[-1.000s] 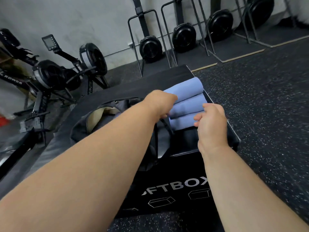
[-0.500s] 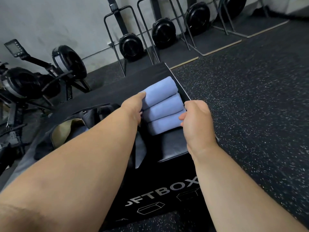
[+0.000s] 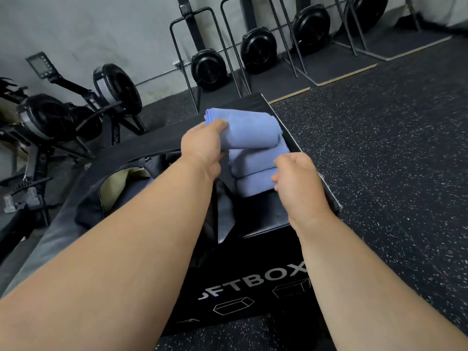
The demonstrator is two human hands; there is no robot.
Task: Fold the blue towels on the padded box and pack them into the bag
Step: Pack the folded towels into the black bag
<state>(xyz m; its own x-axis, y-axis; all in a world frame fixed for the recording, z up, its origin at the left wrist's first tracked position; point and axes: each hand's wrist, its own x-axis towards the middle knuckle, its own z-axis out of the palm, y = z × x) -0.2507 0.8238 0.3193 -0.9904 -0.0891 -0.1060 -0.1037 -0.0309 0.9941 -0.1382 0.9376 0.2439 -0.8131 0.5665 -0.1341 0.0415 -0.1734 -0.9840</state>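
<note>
**gymrat_a:** Over on the far left we've got the rowing machines (image 3: pixel 60 117) parked against the wall, monitor arm sticking up. Closer to us, beside the box, the black bag (image 3: pixel 106 196) sits open and we can see a tan lining inside. Can't tell what else is in it.

**towelguy:** Yep. Next along, our left hand (image 3: pixel 202 148) is curled round the near-left end of the top blue towel (image 3: pixel 250 130), thumb on top, fingers tucked underneath. That folded towel sits raised at the left end, tilted, with its right end down on the pile.

**gymrat_a:** And under it we count two more folded blue towels (image 3: pixel 253 173), stacked side by side on the padded box (image 3: pixel 266 219), near its right edge. They lie flat on the black top.

**towelguy:** Our right hand (image 3: pixel 296 181) is just beside those, at their right ends. Fingers are curled in and seem to pinch the edge of the nearest towel, though the knuckles hide the actual contact, so we can't say for sure.

**gymrat_a:** Front of the box reads "FTBOX" in grey lettering with little box outlines below. Right of everything it's speckled rubber floor (image 3: pixel 379 148), and up the back wall a row of upright machines with black flywheels (image 3: pixel 255 50).
</note>
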